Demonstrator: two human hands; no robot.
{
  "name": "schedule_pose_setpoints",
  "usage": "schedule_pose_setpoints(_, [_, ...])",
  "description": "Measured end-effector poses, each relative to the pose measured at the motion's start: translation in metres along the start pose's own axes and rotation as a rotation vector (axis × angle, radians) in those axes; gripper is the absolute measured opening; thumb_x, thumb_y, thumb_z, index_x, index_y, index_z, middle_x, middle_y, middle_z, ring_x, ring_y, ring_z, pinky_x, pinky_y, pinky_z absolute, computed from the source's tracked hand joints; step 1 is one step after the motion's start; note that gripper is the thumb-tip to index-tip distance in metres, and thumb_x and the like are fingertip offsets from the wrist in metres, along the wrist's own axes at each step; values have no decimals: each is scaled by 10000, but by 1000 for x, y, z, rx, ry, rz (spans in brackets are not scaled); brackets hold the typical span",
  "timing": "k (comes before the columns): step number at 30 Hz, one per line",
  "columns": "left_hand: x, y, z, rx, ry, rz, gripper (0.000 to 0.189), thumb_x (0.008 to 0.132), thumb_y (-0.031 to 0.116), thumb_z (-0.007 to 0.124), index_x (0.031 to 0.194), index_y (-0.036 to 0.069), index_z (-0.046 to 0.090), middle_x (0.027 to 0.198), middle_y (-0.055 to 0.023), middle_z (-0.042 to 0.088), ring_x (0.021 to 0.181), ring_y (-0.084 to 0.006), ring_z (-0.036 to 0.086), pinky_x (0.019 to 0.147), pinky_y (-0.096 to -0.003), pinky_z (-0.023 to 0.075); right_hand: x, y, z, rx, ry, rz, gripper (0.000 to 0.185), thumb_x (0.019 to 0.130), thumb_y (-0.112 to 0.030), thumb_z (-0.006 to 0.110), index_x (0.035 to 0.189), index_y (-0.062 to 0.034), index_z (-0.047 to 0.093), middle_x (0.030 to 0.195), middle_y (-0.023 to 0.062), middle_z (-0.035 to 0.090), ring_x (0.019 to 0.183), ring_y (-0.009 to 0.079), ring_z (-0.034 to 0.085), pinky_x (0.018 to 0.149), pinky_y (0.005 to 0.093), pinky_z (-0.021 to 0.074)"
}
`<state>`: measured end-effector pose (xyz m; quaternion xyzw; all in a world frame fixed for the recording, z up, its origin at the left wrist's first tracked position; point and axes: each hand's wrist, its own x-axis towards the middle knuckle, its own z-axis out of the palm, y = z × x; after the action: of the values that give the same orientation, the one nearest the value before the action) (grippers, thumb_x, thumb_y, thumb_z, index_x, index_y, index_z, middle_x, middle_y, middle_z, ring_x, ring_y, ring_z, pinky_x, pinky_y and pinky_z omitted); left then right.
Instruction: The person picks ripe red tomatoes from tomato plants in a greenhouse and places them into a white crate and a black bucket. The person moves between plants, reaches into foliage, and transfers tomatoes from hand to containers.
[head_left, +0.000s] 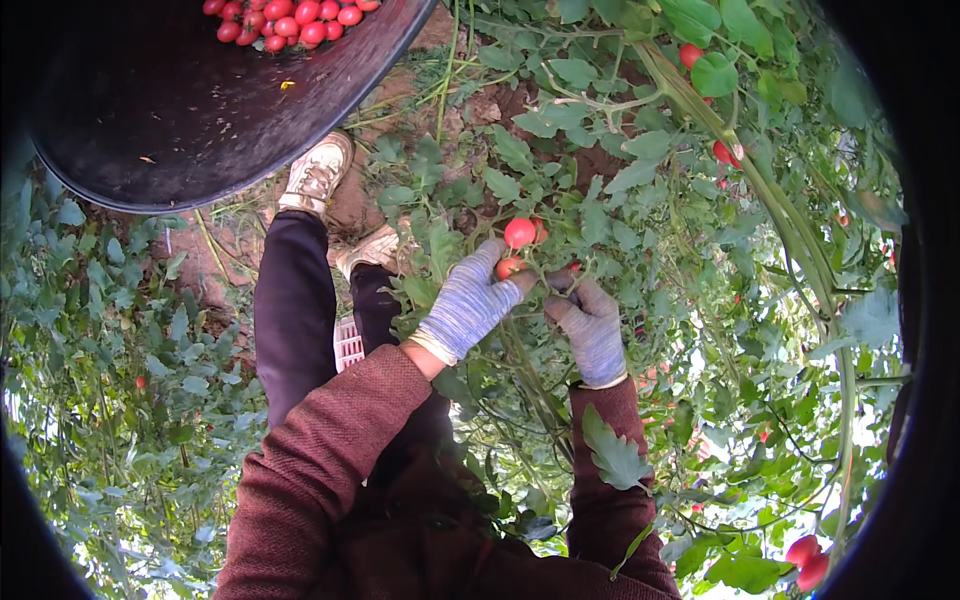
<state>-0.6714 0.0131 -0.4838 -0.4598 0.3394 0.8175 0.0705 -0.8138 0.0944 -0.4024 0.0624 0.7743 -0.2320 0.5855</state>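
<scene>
My left hand (472, 300), in a pale knitted work glove, reaches into tomato foliage. Its thumb and fingers are spread around a small red tomato (510, 268); whether they grip it cannot be told. Just above that hand hangs another red tomato (520, 233), with one more partly behind it. My right hand (589, 319), gloved alike, has its fingers curled at thin green stems beside the cluster. A bit of red (575, 266) shows at its fingertips, and what they hold is partly hidden.
A large black tub (247, 112) at the upper left holds many red tomatoes (286, 22). Thick tomato stems (787, 214) arch down the right side. Leafy plants stand on both sides. My shoes (319, 169) are on bare soil, and a pale plastic crate (349, 343) shows beside my leg.
</scene>
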Motion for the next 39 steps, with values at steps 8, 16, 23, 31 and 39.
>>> schedule_pose_setpoints(8, [2,30,-18,-201,-207,-220,214,882,170,670,1038,32,620,705,10,581,570,-44,536,491,-209,412,-1,-1,2,1,-6,10,243,807,-42,659,1045,-10,624,870,-1,608,786,72,554,710,226,458])
schedule_pose_setpoints(16, [7,17,-24,214,-178,-4,183,808,146,709,908,8,641,666,-36,575,553,-103,521,524,-279,439,-10,5,-3,-191,85,-125,213,787,-49,679,991,1,645,731,-24,563,657,59,494,607,222,422])
schedule_pose_setpoints(23, [4,13,-21,501,-118,146,139,724,88,654,840,21,616,627,-122,528,560,-230,524,564,-350,446,-29,-2,3,-438,89,-235,210,756,-89,717,938,6,673,704,52,592,581,86,518,533,252,425])
schedule_pose_setpoints(31, [11,24,-37,-119,-293,-256,223,782,17,509,966,48,630,782,-19,626,655,-91,580,563,-226,480,-46,7,-27,-357,42,-306,266,742,-74,724,1000,-34,671,761,60,652,651,113,602,605,256,475])
schedule_pose_setpoints(39, [8,39,-40,-68,-706,-280,433,913,369,578,1282,141,583,969,-50,643,713,-82,587,616,-221,499,-39,8,-32,-457,-132,-410,282,726,-124,750,986,-43,674,757,108,652,643,221,646,613,298,498])
